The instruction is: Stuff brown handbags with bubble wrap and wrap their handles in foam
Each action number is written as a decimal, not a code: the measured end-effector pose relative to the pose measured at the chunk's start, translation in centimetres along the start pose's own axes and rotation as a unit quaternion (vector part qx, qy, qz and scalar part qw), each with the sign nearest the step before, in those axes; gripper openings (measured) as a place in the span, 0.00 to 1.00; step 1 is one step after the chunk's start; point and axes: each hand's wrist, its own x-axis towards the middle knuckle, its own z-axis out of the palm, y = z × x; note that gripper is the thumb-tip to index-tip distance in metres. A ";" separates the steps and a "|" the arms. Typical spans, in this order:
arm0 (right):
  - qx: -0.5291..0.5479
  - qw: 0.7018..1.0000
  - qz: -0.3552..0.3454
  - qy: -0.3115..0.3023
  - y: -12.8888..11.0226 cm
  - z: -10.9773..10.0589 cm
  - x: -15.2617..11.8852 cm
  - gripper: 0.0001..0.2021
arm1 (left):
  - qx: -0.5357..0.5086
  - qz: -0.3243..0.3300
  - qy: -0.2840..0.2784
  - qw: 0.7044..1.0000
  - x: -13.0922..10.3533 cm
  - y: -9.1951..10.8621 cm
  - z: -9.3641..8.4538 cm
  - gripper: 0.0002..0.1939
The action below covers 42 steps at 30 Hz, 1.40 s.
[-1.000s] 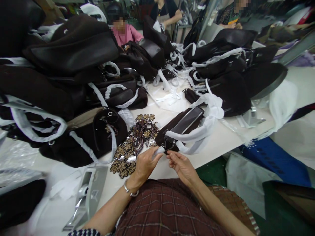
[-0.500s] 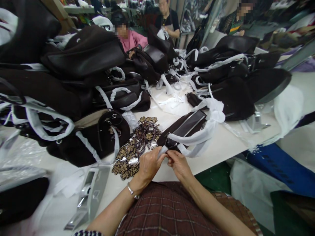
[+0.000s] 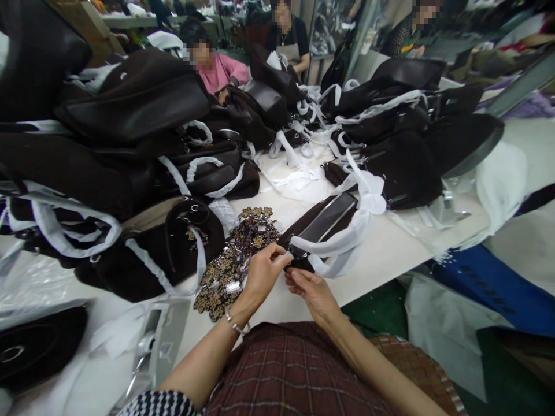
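Observation:
A dark brown handbag (image 3: pixel 323 224) lies on its side in front of me, its handle (image 3: pixel 359 222) wound in white wrapping. At the bag's near end, my left hand (image 3: pixel 265 270) pinches a bit of white wrapping with thumb and fingers. Just to the right and lower, the fingertips of my right hand (image 3: pixel 314 293) press together against the same end; what they hold is too small to make out. Close beside my left hand lies a heap of flower-shaped bag charms (image 3: pixel 232 260) in gold and dark brown.
Dark handbags (image 3: pixel 143 98) are piled high on the left, and more bags (image 3: pixel 407 167) lie at the right. A grey metal device (image 3: pixel 167 335) stands near the left front of the white table (image 3: pixel 381 254). Several people sit or stand behind the bags.
Both hands remain at the bag's near end. The left fingers have lifted and shifted slightly over it; the right hand stays pinched. The whole view has moved a little.

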 end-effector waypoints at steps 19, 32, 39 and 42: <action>0.125 0.990 -0.003 0.071 -0.9 3.0 1.0 0.23 | -0.164 -0.069 -0.093 0.980 1.1 -1.5 -0.7 0.10; 0.138 0.988 -0.005 0.062 -0.6 3.4 1.0 0.21 | -0.014 0.011 -0.026 0.999 0.9 -0.5 0.2 0.07; 0.168 0.985 -0.012 0.035 -0.4 3.8 1.5 0.20 | 0.061 0.152 -0.029 0.986 -0.1 -0.7 0.4 0.10; 0.188 0.981 0.011 0.041 -0.6 4.0 1.5 0.20 | 0.050 0.144 -0.028 0.988 0.1 -0.8 -0.2 0.07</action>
